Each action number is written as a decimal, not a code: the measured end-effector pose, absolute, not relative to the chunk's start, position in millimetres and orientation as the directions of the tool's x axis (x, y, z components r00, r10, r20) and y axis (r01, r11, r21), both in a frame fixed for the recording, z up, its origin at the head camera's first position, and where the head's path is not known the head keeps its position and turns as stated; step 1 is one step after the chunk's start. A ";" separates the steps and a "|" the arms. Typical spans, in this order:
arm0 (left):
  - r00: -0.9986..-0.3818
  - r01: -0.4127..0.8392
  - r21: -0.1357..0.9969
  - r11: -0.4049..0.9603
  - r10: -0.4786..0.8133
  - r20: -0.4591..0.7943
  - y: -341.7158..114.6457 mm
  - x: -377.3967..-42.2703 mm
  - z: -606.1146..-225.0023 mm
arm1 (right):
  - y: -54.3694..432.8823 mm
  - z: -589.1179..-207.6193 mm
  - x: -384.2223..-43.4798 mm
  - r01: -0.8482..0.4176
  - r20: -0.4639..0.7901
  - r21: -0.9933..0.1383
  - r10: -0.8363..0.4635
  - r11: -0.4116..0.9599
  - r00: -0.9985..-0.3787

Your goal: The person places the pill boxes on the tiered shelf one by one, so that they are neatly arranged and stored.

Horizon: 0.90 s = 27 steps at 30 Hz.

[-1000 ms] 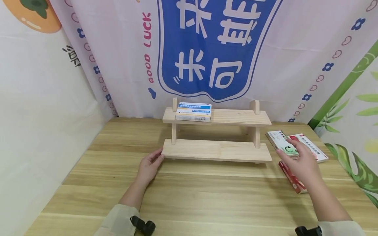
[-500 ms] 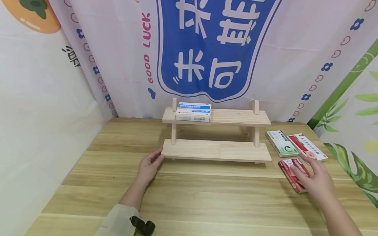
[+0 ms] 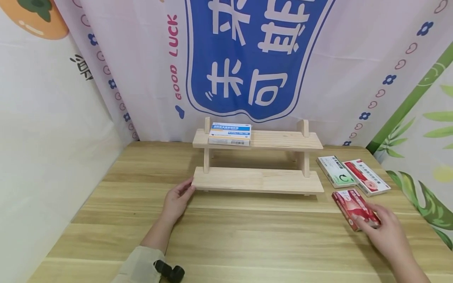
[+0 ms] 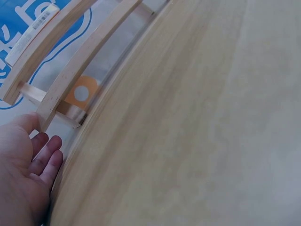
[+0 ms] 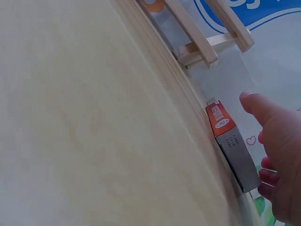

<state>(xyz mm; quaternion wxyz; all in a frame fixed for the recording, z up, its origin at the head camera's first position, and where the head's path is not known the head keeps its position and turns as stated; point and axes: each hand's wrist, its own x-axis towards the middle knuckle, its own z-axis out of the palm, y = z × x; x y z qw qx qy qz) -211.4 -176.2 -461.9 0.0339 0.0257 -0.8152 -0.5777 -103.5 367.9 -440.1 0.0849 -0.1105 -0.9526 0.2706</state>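
Observation:
My left hand [image 3: 177, 201] holds the left end of the lower board of a two-tier wooden display shelf [image 3: 230, 179], thumb at its front edge. In the left wrist view, the other fingers [image 4: 47, 157] are loosely bent beside the board's end. My right hand [image 3: 387, 232] is over the near end of a red medicine box [image 3: 354, 206] lying flat on the table. The right wrist view shows the thumb [image 5: 256, 106] apart from the red box [image 5: 237, 157], with the other fingers near its far end; whether they touch it I cannot tell.
A white-and-green medicine box [image 3: 336, 171] and a white-and-red one [image 3: 367, 177] lie behind the red box, right of the shelf. A blue-and-white medicine box [image 3: 230, 134] sits on the upper board's left. A printed cloth [image 3: 141, 59] hangs behind the wooden table [image 3: 226, 243].
My right hand has moved back toward me and rightward, from above the green and white-red boxes to the red box. My left hand has stayed at the shelf's end.

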 end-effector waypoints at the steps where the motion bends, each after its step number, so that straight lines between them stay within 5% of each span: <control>1: -0.996 -0.003 0.943 0.332 -0.081 0.025 -176.7 -211.1 -461.8 | 368.2 -441.2 -103.2 0.178 0.085 -0.526 0.260 0.831 -0.962; 27: -0.996 0.005 0.947 0.323 -0.078 0.032 -177.6 -211.1 -462.5 | 371.7 -450.2 -101.1 0.233 0.019 -0.487 0.277 0.842 -0.961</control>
